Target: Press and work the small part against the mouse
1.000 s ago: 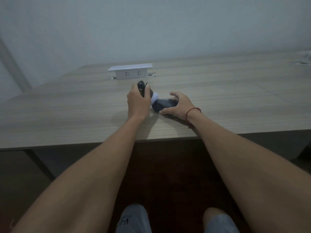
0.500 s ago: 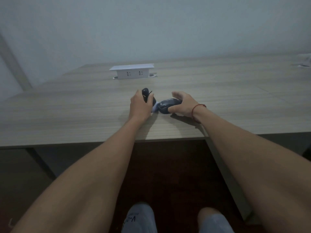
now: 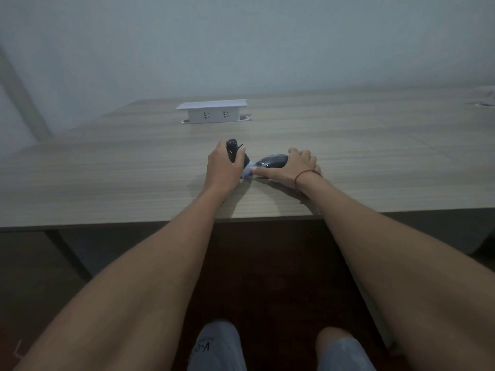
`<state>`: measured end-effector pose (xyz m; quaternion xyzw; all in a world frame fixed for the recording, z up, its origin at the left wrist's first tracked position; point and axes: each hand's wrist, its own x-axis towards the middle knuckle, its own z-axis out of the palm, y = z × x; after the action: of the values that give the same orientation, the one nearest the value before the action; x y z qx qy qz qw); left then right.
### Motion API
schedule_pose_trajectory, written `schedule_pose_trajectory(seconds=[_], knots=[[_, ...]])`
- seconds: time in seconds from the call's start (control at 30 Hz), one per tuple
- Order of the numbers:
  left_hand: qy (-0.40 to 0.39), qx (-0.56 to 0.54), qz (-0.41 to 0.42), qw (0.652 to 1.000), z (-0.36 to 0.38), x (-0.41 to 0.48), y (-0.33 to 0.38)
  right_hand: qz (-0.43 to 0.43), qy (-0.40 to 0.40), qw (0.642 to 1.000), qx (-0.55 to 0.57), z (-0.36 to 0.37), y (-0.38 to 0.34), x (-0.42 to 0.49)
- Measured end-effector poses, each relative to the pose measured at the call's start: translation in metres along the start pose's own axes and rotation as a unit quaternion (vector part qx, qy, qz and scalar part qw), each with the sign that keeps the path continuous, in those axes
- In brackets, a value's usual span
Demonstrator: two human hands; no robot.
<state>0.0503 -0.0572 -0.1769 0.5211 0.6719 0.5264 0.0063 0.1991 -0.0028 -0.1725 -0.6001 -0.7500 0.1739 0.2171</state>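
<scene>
My left hand (image 3: 221, 167) grips a small black device (image 3: 233, 153) with a thin cord, its rounded top sticking up above my fingers. A pale white piece (image 3: 247, 171) shows between my two hands, touching the left hand's device; what it is I cannot tell. My right hand (image 3: 292, 167) holds a dark computer mouse (image 3: 272, 160) on the wooden table (image 3: 134, 178), fingers curled over its far side and thumb along its near edge. A red string circles my right wrist.
A white pop-up socket box (image 3: 211, 112) stands on the table farther back, with round cable holes at both ends. Another cable hole (image 3: 483, 104) lies at the far right. A pale wall rises behind. My knees show below the table's front edge.
The mouse has turned under my right hand, and that hand now reaches more over its far side. My left hand has kept its grip on the black device in about the same spot.
</scene>
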Motion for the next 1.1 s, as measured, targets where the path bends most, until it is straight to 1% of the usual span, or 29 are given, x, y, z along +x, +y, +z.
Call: schedule_pose_trajectory(seconds=[0.1, 0.3, 0.37, 0.43, 0.5, 0.53, 0.6, 0.7, 0.73, 0.77, 0.83, 0.87, 0.9, 0.97, 1.1], knots=[[0.013, -0.013, -0.005, 1.000, -0.002, 0.000, 0.003, -0.015, 0.003, 1.000, 0.022, 0.001, 0.001, 0.001], [0.087, -0.078, -0.037, 0.992, -0.006, 0.008, 0.021, -0.076, -0.056, 0.989, 0.112, -0.004, 0.006, 0.000], [0.067, -0.067, -0.023, 0.995, -0.003, 0.009, 0.025, -0.093, -0.072, 0.986, 0.121, -0.004, 0.007, -0.001], [0.007, -0.026, -0.011, 1.000, 0.003, 0.008, 0.021, -0.101, -0.074, 0.985, 0.118, -0.003, 0.007, -0.003], [-0.017, 0.020, -0.028, 0.999, 0.006, 0.008, 0.010, -0.098, -0.060, 0.986, 0.123, -0.001, 0.007, -0.004], [-0.012, 0.034, -0.036, 0.999, 0.005, 0.010, 0.005, -0.096, -0.053, 0.985, 0.131, 0.000, 0.008, -0.003], [0.016, 0.035, -0.026, 0.999, 0.003, 0.011, 0.005, -0.095, -0.050, 0.982, 0.154, -0.001, 0.010, -0.002], [0.069, -0.025, 0.007, 0.997, -0.001, 0.014, 0.021, -0.095, -0.057, 0.979, 0.174, -0.004, 0.012, 0.000], [0.075, -0.038, 0.019, 0.996, 0.000, 0.013, 0.025, -0.092, -0.059, 0.979, 0.174, -0.003, 0.013, 0.001], [0.067, -0.035, 0.035, 0.997, 0.000, 0.010, 0.029, -0.089, -0.057, 0.980, 0.170, -0.002, 0.013, 0.001], [0.014, 0.021, 0.052, 0.998, 0.006, 0.007, 0.025, -0.074, -0.030, 0.988, 0.129, 0.000, 0.012, 0.002], [-0.005, 0.056, 0.038, 0.998, 0.007, 0.005, 0.020, -0.066, -0.004, 0.994, 0.086, 0.001, 0.012, 0.002], [-0.008, 0.080, 0.018, 0.997, 0.007, 0.005, 0.014, -0.064, 0.020, 0.997, 0.037, 0.002, 0.012, 0.002], [0.018, 0.092, -0.003, 0.996, 0.005, 0.008, 0.008, -0.070, 0.038, 0.996, -0.027, 0.002, 0.012, 0.001], [0.059, 0.034, 0.003, 0.998, -0.003, 0.012, 0.016, -0.080, 0.008, 0.996, -0.044, 0.003, 0.013, 0.004]])
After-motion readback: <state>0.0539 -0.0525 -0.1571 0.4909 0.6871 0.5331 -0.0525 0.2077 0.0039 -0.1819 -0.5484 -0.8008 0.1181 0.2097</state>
